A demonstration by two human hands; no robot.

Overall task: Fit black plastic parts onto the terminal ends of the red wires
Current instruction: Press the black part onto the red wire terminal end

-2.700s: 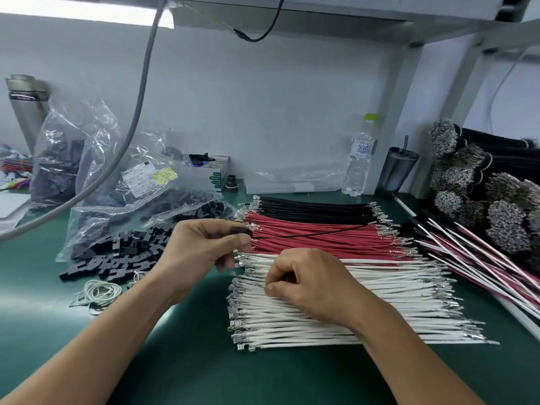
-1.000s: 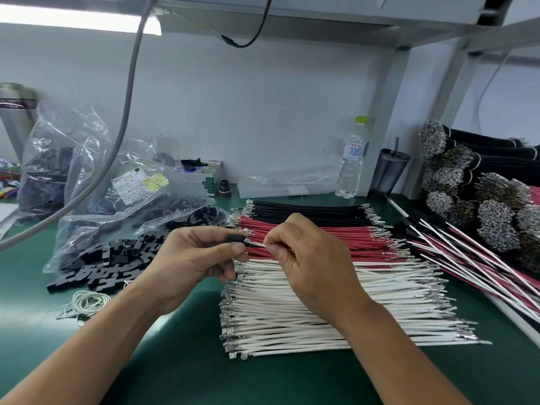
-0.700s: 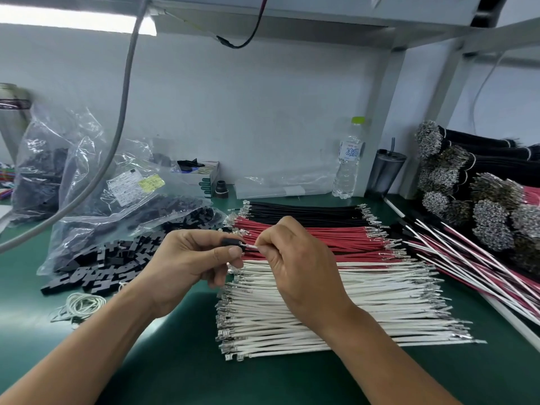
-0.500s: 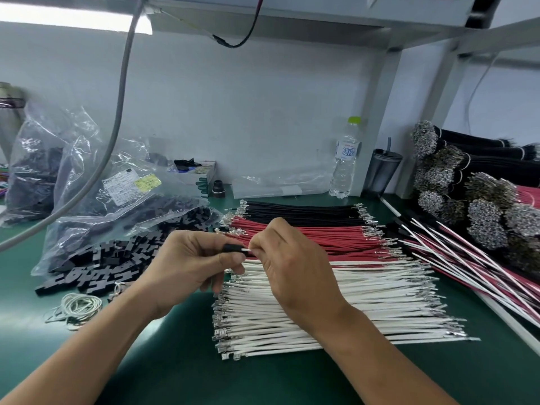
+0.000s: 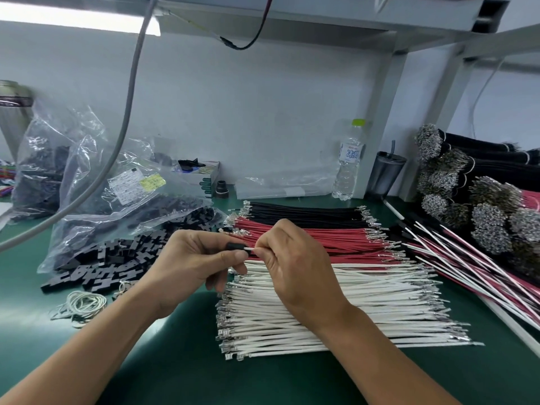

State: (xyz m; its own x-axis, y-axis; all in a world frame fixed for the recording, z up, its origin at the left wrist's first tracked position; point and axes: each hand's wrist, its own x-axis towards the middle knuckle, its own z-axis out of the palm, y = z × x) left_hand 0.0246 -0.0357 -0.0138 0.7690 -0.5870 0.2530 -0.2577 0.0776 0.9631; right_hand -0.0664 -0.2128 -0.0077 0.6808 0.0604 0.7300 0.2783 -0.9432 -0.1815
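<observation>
Two hands meet above the wire stacks: our left hand (image 5: pixel 190 258) pinches one small black part (image 5: pixel 236 247) between thumb and forefinger, and our right hand (image 5: pixel 295 264) pinches a single white wire (image 5: pixel 250 248) whose end meets that part. Three flat stacks lie on the green mat (image 5: pixel 181 369): black wires (image 5: pixel 306 211) farthest, red wires (image 5: pixel 321 238) in the middle, white wires (image 5: pixel 350 302) nearest, too many in each to count, all tipped with bright metal terminals. We partly hide the left ends of the red and white stacks with our hands. Left of them a loose heap of matte, blocky black parts (image 5: pixel 102 264) spills from one crinkled clear bag (image 5: pixel 117 200); a second bag (image 5: pixel 43 159) stands farther left. A coil of pale cord (image 5: pixel 81 304) lies near the heap. At the far wall stand one clear bottle (image 5: pixel 349 165) with a green cap and one dark tumbler (image 5: pixel 387 173). On the right, tied bundles (image 5: pixel 473 200) show bristly metal ends, with loose mixed wires (image 5: pixel 467 273) beside them.
</observation>
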